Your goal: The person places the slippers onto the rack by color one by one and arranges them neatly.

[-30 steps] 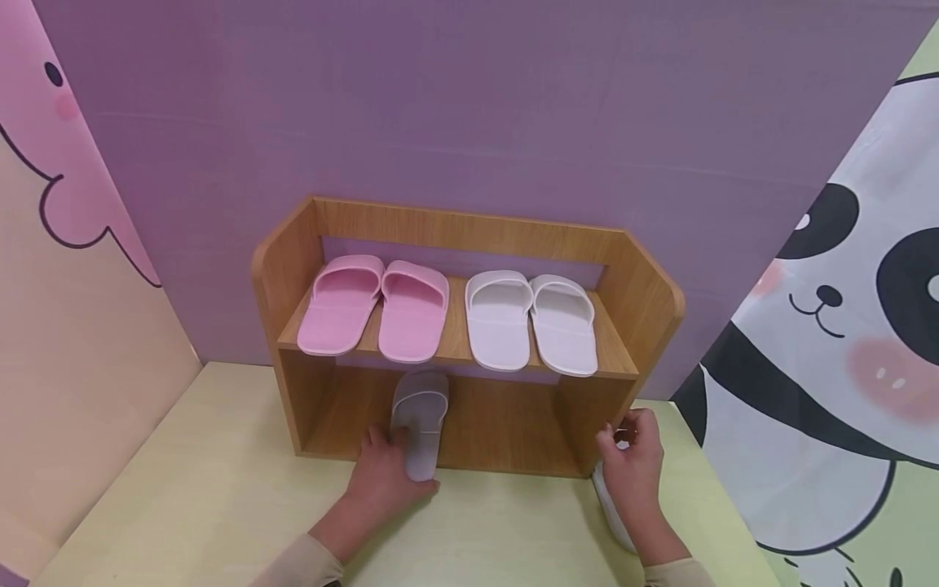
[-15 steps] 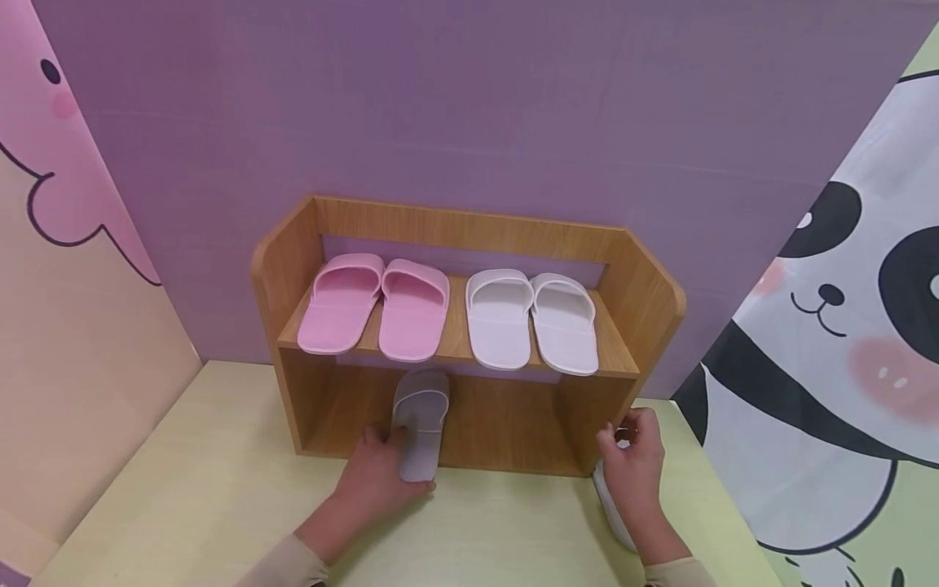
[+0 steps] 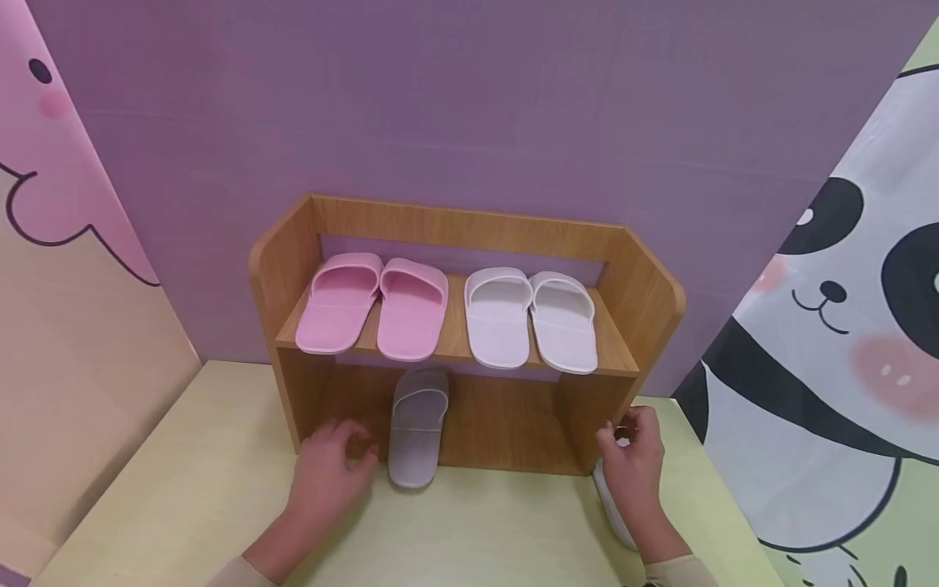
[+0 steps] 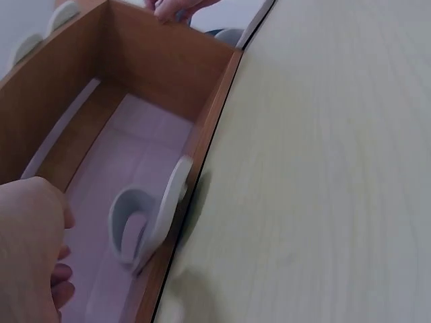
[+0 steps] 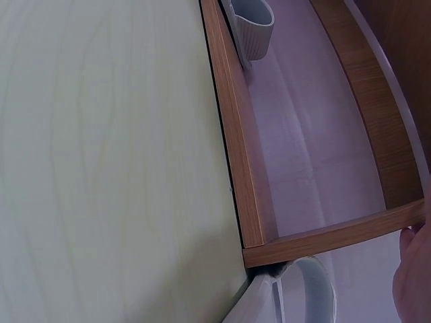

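A wooden shoe rack stands against the purple wall. On its lower shelf sits a single grey slipper, toe strap at the back and sole end slightly past the shelf's front edge. My left hand is just left of this slipper, apart from it, fingers loosely curled and holding nothing. My right hand pinches the front edge of the rack's right side panel. Partly hidden by that hand, a light slipper is outside the rack on the right.
On the upper shelf sit a pair of pink slippers at left and a pair of white slippers at right. Pale wood-grained tabletop extends in front. Cartoon-printed walls flank both sides, with a panda on the right.
My left hand has let go of the grey slipper and drawn back to the left. The slipper stays on the lower shelf. My right hand has barely moved.
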`<state>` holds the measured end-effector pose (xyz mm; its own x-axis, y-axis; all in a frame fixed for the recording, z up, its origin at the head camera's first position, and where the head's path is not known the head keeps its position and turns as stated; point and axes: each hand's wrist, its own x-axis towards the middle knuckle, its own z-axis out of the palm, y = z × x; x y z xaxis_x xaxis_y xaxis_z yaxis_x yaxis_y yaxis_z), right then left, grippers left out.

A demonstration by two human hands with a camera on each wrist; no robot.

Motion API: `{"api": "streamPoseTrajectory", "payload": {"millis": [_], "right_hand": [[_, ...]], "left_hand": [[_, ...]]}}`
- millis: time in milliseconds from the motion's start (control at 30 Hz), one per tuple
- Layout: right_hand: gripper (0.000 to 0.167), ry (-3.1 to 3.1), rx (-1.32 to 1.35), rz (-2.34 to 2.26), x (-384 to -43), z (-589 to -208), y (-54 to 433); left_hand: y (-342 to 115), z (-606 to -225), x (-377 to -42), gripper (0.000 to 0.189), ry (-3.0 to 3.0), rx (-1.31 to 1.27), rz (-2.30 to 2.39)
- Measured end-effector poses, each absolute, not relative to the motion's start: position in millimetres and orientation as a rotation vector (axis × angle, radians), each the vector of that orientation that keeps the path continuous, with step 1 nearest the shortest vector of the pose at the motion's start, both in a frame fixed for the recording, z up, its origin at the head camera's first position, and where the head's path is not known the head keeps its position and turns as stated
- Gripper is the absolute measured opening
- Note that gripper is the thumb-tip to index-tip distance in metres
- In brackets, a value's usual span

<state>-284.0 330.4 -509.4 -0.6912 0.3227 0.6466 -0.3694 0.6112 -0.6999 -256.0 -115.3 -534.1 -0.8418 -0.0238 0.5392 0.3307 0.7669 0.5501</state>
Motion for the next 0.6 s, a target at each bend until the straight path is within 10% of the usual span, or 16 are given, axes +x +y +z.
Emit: {"api": "streamPoseTrajectory", "payload": {"millis": [600], "right_hand": [[0.020,-2.025,0.044,1.149,-282.5,-509.7,328.1]], "left_hand": [[-203.3,-513.3,-254.3,0.008,-2.233,0.086,-0.970]]}}
